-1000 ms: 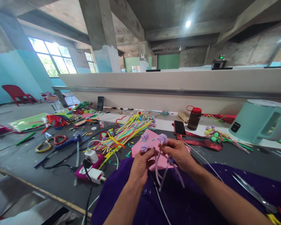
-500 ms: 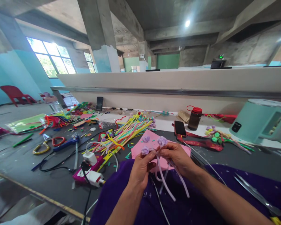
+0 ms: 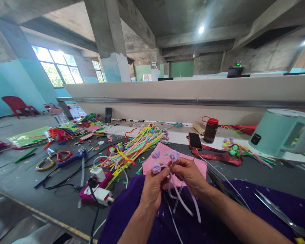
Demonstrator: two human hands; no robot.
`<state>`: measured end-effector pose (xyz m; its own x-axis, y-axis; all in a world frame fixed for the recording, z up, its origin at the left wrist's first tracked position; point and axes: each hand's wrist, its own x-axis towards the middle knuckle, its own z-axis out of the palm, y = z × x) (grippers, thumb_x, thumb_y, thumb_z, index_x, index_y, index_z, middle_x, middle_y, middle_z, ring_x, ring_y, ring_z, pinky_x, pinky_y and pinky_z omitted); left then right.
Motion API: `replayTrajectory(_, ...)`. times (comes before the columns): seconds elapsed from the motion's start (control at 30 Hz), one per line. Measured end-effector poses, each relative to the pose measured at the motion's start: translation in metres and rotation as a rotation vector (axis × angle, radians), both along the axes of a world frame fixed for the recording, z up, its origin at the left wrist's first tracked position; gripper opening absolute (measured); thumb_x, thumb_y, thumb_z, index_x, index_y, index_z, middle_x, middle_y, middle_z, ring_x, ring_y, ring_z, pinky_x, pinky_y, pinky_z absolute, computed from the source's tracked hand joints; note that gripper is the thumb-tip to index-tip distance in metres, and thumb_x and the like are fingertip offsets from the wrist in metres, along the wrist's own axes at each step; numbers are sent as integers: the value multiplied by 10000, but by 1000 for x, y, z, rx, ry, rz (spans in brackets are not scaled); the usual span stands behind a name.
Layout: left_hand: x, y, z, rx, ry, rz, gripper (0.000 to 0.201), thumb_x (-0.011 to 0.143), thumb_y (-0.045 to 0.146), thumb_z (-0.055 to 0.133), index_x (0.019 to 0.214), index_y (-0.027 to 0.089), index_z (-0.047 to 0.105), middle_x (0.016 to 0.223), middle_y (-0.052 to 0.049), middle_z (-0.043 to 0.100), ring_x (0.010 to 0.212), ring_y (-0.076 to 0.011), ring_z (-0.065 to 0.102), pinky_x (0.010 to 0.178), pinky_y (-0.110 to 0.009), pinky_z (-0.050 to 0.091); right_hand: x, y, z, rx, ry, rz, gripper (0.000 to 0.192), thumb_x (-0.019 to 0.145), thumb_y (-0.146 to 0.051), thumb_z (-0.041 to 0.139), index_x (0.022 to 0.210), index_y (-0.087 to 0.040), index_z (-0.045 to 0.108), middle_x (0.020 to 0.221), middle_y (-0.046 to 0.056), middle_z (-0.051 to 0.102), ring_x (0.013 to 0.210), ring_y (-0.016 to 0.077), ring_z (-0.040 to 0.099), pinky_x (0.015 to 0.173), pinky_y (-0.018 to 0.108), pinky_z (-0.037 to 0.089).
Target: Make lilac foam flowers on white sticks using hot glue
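Three lilac pipe-cleaner flowers (image 3: pixel 165 159), each a small fuzzy coiled head on a pale stem. Bunched together, heads up: one at left over the left hand (image 3: pixel 152 186), one top right above the right hand (image 3: pixel 190 174), one further back. Stems (image 3: pixel 183 200) pinched between both hands' fingertips, loose ends dangling down and splaying right over purple cloth (image 3: pixel 193 223).

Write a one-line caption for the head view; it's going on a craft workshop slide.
Left hand and right hand pinch lilac pipe-cleaner flowers above a pink foam sheet.
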<state>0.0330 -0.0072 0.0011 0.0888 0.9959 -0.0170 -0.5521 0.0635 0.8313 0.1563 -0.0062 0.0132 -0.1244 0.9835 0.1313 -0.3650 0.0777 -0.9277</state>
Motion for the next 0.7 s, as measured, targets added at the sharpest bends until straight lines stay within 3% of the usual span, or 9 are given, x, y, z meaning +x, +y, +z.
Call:
replayTrajectory(0.47, 0, -2, 5, 24, 77, 63, 177, 563, 206, 762, 682, 144, 647, 573, 28, 605, 515, -97, 542, 504, -210, 407, 1, 1, -2, 0, -58, -32, 184, 676, -317, 678, 656, -149, 607, 491, -54, 462, 424, 65, 367, 409, 196, 244)
replayTrajectory(0.7, -1, 1, 4, 40, 72, 62, 181, 569, 199, 764, 700, 131, 660, 613, 9, 628, 536, -97, 547, 507, -204, 407, 4, 2, 1, 1, -133, -4, 209, 663, -326, 693, 605, -140, 618, 454, -42, 507, 386, 52, 323, 400, 207, 182)
